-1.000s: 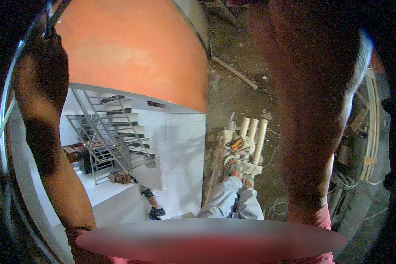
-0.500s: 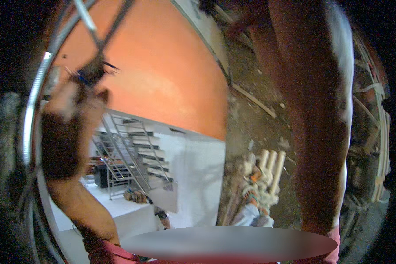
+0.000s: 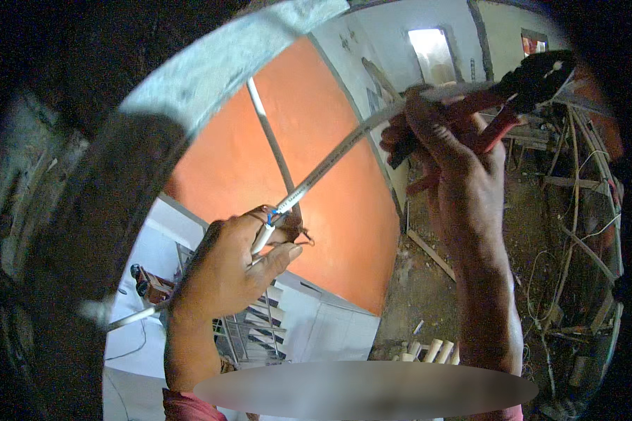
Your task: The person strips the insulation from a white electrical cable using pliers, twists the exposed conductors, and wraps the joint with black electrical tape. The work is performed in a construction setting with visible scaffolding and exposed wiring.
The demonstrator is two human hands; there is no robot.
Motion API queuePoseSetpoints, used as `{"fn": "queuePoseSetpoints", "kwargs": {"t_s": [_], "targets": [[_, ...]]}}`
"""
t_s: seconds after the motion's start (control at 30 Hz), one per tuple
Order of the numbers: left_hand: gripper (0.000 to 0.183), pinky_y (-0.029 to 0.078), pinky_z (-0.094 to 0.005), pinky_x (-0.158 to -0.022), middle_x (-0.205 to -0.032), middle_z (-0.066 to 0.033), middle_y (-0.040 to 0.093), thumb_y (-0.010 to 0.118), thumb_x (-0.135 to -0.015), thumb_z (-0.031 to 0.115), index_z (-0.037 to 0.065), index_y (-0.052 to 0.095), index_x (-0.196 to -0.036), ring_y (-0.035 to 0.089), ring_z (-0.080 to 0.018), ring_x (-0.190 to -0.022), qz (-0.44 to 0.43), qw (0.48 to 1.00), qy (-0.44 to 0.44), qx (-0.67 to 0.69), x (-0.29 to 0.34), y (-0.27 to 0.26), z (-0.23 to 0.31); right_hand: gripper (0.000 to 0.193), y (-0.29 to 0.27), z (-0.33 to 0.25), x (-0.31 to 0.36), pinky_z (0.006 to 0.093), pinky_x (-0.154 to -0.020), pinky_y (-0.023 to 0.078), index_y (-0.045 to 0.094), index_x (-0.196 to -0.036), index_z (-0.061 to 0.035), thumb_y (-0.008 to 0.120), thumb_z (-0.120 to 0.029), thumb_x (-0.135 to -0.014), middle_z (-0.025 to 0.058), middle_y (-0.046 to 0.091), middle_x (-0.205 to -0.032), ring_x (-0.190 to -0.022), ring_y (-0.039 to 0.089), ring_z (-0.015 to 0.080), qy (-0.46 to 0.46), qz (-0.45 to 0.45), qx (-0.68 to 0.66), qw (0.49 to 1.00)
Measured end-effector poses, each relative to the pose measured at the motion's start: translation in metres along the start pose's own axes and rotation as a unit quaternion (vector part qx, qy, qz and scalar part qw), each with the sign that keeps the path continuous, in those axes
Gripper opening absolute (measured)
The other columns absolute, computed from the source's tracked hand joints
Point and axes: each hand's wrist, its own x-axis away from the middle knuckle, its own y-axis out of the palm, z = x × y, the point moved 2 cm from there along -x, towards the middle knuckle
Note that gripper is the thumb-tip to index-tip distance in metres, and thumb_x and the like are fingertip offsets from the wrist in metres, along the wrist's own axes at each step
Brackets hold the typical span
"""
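My left hand (image 3: 232,263) is closed around a white flat cable (image 3: 330,163), pinching it near a spot where blue and bare wire ends show. The cable runs up and to the right to my right hand (image 3: 449,151). That hand grips red-handled pliers (image 3: 519,91), whose dark jaws point to the upper right, and the cable passes under its fingers. A second thin white pipe or cable (image 3: 274,144) crosses behind, against an orange wall (image 3: 330,210).
A grey curved beam or ledge (image 3: 211,77) arcs overhead at the left. Far below stand a white stairway with metal railing (image 3: 260,330), short pale pipe pieces (image 3: 432,349) on dirt ground, and tangled wires and wooden scaffolding (image 3: 576,231) at the right.
The view has swung upward. My left hand moved toward the centre with the cable, and my right hand came into view holding the pliers at the cable.
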Motion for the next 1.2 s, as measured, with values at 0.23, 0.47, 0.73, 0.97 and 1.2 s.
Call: {"fn": "queuePoseSetpoints", "kwargs": {"t_s": [0.23, 0.47, 0.73, 0.97, 1.2], "targets": [[0.025, 0.050, -0.0243, -0.075, -0.095, -0.0079, 0.070, 0.062, -0.097, 0.013, -0.007, 0.061, -0.113, 0.060, -0.0059, -0.084, 0.046, 0.976, -0.012, 0.212, -0.002, 0.005, -0.004, 0.014, -0.017, 0.017, -0.007, 0.0289, -0.057, 0.050, 0.064, -0.102, 0.0034, 0.063, -0.008, -0.093, 0.0112, 0.069, -0.084, -0.073, 0.069, 0.0203, 0.094, 0.041, -0.003, 0.995], [0.033, 0.050, -0.0272, -0.086, -0.102, -0.0116, 0.070, 0.048, -0.106, 0.022, -0.007, 0.062, -0.111, 0.065, -0.0135, -0.094, 0.039, 0.967, 0.023, 0.251, -0.004, 0.003, 0.001, 0.015, -0.013, 0.005, -0.015, 0.0318, -0.059, 0.050, 0.062, -0.095, 0.0015, 0.069, -0.012, -0.092, 0.0113, 0.068, -0.078, -0.068, 0.067, 0.0210, 0.134, 0.038, 0.008, 0.990], [0.031, 0.051, -0.0277, -0.085, -0.094, -0.0094, 0.068, 0.047, -0.106, 0.022, -0.006, 0.060, -0.110, 0.065, -0.0132, -0.092, 0.066, 0.975, -0.023, 0.211, -0.002, 0.008, -0.003, 0.024, -0.003, -0.002, -0.027, 0.0263, -0.044, 0.046, 0.067, -0.097, 0.0014, 0.073, -0.020, -0.090, 0.0097, 0.071, -0.080, -0.063, 0.068, 0.0164, 0.106, 0.024, 0.006, 0.994], [0.027, 0.054, -0.0319, -0.082, -0.089, -0.0126, 0.069, 0.047, -0.106, 0.020, -0.006, 0.055, -0.104, 0.070, -0.0193, -0.093, 0.132, 0.953, 0.059, 0.268, -0.006, 0.018, 0.002, 0.023, -0.007, -0.002, -0.018, 0.0264, -0.045, 0.046, 0.066, -0.096, 0.0008, 0.073, -0.021, -0.090, 0.0096, 0.071, -0.080, -0.063, 0.068, 0.0163, 0.124, 0.039, 0.025, 0.991], [0.023, 0.057, -0.0334, -0.076, -0.088, -0.0155, 0.068, 0.046, -0.105, 0.014, -0.006, 0.055, -0.099, 0.073, -0.0232, -0.083, 0.141, 0.976, 0.046, 0.160, -0.006, 0.008, 0.009, 0.019, -0.011, -0.002, -0.006, 0.0270, -0.051, 0.048, 0.067, -0.098, 0.0014, 0.072, -0.015, -0.091, 0.0090, 0.071, -0.080, -0.064, 0.068, 0.0159, 0.117, 0.050, 0.036, 0.991]]}}
